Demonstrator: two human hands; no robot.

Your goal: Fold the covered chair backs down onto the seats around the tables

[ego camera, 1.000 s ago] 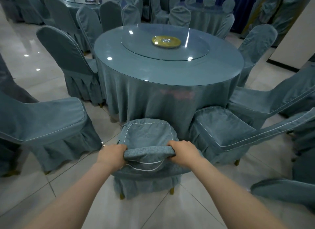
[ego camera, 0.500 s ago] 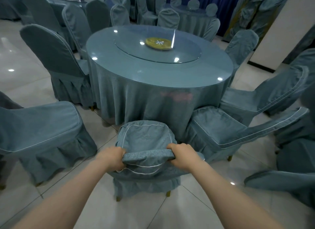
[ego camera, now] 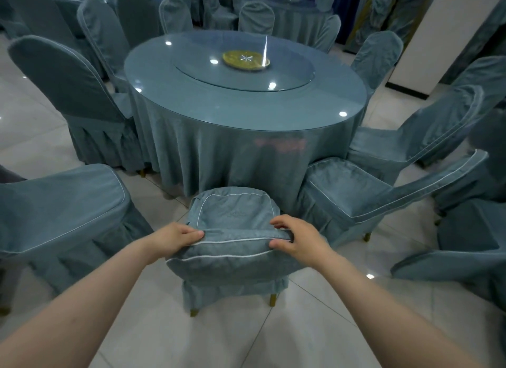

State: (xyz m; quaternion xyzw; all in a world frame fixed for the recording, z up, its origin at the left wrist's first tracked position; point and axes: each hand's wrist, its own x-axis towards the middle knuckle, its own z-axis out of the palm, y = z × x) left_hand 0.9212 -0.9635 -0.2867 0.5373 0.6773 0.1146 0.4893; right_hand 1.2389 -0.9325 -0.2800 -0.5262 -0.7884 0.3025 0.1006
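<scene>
While floor tiles are reflecting lights beside the glassy tabletop, left hand and right hand are gripping the chair back.

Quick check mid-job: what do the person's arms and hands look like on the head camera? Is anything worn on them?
Nothing worn is in view. The left grip and right grip are bare hands, with no gloves, rings or markings showing. The left forearm and right forearm are bare down to the frame's lower edge, with no sleeve, watch or strap visible.
</scene>
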